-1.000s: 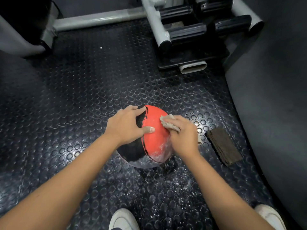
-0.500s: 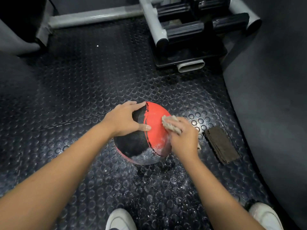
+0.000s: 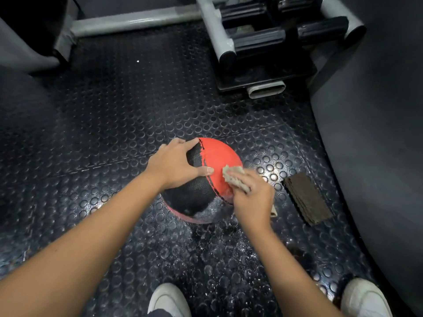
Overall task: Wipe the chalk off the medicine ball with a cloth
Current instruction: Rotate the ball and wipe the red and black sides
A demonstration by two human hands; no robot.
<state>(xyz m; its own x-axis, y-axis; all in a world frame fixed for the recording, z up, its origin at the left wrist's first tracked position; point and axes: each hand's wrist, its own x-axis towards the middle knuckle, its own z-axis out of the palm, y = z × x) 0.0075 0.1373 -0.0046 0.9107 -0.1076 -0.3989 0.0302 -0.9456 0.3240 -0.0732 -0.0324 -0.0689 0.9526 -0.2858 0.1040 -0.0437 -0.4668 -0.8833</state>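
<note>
One medicine ball [image 3: 207, 179] is sitting on the studded floor [image 3: 114, 133], directly between both hands. The left hand [image 3: 174, 165] is spreading open over its far-left black side, steadying; the right hand [image 3: 251, 195] is pressing one cloth [image 3: 231, 177] flat against the right red panel, chalk remaining low near
</note>
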